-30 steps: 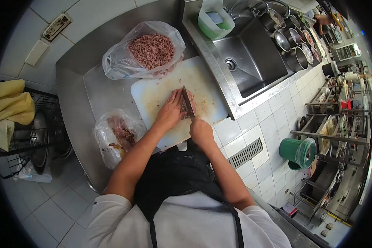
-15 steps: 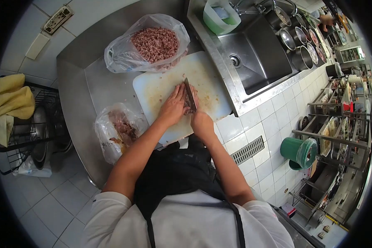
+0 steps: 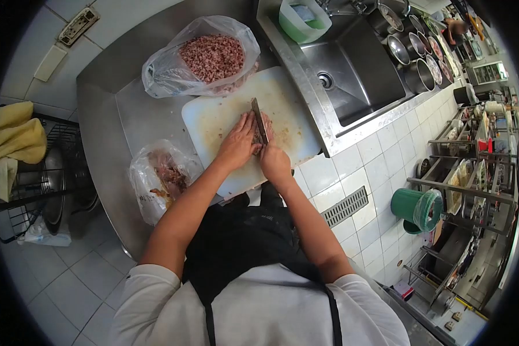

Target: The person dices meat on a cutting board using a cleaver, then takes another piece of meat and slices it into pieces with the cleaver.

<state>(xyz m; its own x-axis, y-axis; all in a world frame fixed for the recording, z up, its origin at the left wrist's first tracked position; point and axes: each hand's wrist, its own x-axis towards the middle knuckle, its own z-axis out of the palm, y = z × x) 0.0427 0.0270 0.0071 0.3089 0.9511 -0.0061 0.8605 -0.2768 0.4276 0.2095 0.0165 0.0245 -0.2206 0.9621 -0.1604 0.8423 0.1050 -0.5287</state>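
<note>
On a pale cutting board (image 3: 205, 115), stained brown in the middle, lies a piece of reddish meat (image 3: 267, 123). My right hand (image 3: 275, 163) is closed round the handle of a knife (image 3: 259, 120), whose long blade points away from me across the meat. Just left of the blade, my left hand (image 3: 236, 142) presses on the meat with its fingers together, hiding part of it. Beyond the board sits an open clear plastic bag (image 3: 162, 72) filled with diced meat (image 3: 212, 57). Another plastic bag (image 3: 141, 181), at the left, holds larger dark red pieces (image 3: 170, 172).
A steel sink (image 3: 369, 81) adjoins the counter at the right, with a green-and-white container (image 3: 304, 26) at its corner and several metal pots (image 3: 419, 76) beyond. A green bin (image 3: 406, 206) stands on the tiled floor. A wire rack with a yellow cloth (image 3: 20, 135) is at far left.
The whole view has shifted slightly, moving the counter up and left. The knife and both hands stay at the meat, with my right hand now closer to my left.
</note>
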